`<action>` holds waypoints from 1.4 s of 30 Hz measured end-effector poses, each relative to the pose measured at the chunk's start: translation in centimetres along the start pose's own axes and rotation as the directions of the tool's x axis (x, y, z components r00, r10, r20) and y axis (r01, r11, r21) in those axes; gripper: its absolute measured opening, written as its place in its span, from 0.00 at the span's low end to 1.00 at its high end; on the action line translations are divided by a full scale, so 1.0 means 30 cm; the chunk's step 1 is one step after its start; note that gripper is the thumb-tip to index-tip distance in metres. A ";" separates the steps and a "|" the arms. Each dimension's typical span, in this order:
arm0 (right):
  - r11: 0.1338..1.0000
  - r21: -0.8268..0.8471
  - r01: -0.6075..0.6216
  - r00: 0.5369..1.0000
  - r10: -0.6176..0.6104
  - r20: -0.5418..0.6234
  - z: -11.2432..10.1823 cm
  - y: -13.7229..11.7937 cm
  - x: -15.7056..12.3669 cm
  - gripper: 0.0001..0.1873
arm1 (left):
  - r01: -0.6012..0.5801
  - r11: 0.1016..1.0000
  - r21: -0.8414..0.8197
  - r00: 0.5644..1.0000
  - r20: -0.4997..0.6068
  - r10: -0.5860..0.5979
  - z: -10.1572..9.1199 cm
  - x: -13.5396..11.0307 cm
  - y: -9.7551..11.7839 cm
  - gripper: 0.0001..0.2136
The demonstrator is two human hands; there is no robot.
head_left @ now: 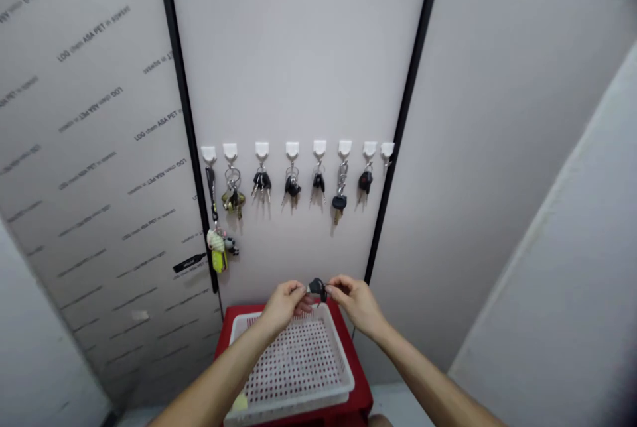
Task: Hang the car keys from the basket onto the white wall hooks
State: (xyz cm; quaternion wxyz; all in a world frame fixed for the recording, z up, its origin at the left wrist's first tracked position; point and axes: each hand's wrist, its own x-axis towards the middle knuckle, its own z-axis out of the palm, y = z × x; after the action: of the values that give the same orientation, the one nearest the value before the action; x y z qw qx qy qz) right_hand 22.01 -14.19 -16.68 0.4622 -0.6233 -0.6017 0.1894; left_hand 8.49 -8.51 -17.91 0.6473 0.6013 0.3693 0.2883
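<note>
Between my two hands, above the far edge of a white perforated basket (343,364), is a black-headed key (316,286). My left hand (287,301) pinches it from the left side. From the right, my right hand (351,296) pinches its other end, where a ring seems to be, though the fingers partly hide it. Ahead on the panel, a row of white hooks (292,147) carries several bunches of keys, such as black-headed keys (261,180) and brass-coloured keys (233,200). The rightmost hook (387,148) bears only something small that I cannot make out.
The basket stands on a red stool (359,392), with a pale yellow piece (239,402) in its near left corner. At far left hangs a black strap (212,191) with a yellow-green tag (219,261). Black strips (405,115) edge the panel; walls flank both sides.
</note>
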 end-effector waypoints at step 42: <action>0.791 0.406 0.458 0.886 -0.443 -0.136 -0.043 -0.537 0.121 0.35 | -0.751 0.659 0.047 0.639 -0.198 0.743 -0.188 -0.268 0.503 0.32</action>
State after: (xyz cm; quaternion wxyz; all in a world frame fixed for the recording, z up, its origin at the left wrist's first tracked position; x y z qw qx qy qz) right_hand 14.51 -13.72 -1.90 0.6289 -0.3488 -0.6683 0.1903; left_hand 0.40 -10.22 -1.91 0.4416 0.6550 0.1454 0.5956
